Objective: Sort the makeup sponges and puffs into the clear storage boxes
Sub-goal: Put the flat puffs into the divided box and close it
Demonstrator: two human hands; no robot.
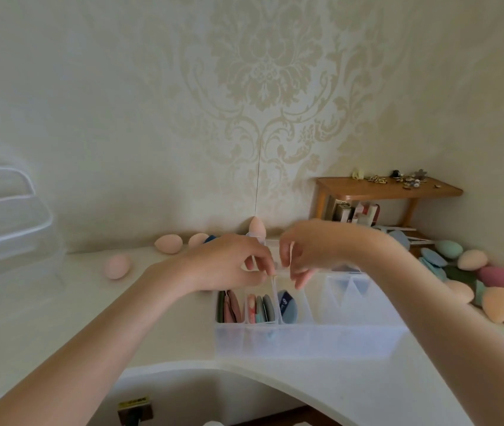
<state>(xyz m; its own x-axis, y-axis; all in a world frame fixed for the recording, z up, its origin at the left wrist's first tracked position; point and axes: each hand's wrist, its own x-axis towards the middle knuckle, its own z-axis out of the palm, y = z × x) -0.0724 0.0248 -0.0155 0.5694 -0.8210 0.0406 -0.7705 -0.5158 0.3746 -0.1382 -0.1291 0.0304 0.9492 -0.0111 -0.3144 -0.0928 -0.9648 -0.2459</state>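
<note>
Over clear box [309,339], both hands seemingly pinch divider [276,298]

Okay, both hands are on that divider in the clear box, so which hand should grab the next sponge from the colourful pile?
Right hand, probably: the pile of sponges lies on its side of the clear box. The left hand would have to cross over it.

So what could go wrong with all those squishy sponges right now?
Both hands, left hand and right hand, pinch a thin clear divider over the clear box; it might slip or pinch a puff. The right forearm passes close to the peach sponge near the counter edge and might knock it off.
</note>
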